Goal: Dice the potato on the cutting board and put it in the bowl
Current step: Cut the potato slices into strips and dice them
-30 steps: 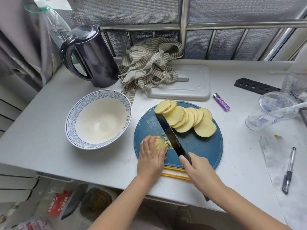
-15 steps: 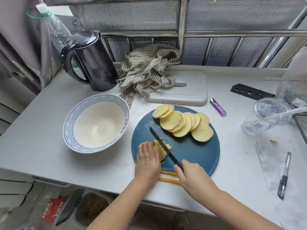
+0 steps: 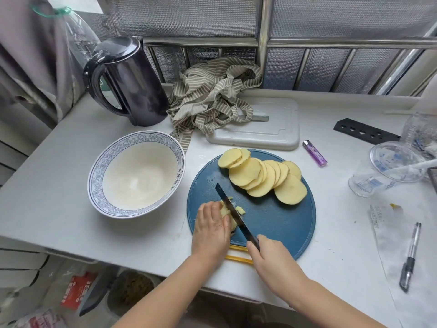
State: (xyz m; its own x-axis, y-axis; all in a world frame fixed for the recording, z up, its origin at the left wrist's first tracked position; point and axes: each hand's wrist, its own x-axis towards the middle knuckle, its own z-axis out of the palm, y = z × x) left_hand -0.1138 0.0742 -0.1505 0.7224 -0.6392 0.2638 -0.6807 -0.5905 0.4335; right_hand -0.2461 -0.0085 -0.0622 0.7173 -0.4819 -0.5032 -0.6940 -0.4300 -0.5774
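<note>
Knife (image 3: 233,214) has dropped since second ago, blade now cutting into stack (image 3: 226,210). Your right hand (image 3: 269,254) is clenching knife; left hand (image 3: 211,229) is holding stack on board (image 3: 272,228), near edge. Slices (image 3: 262,176) are lying farther back. Potato is feeling firm, wet, slippery: keep gripping from top, fingertips tucked.

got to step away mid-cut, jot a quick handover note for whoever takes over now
Left hand holds a small pale potato stack on the round blue cutting board, near left.
Right hand grips the black-bladed knife, blade against that stack.
Fanned potato slices lie uncut at the far side.
Blue-rimmed white bowl, left of the board: no potato.
Done: slicing.
Left: most dicing, bowl transfer.
</note>
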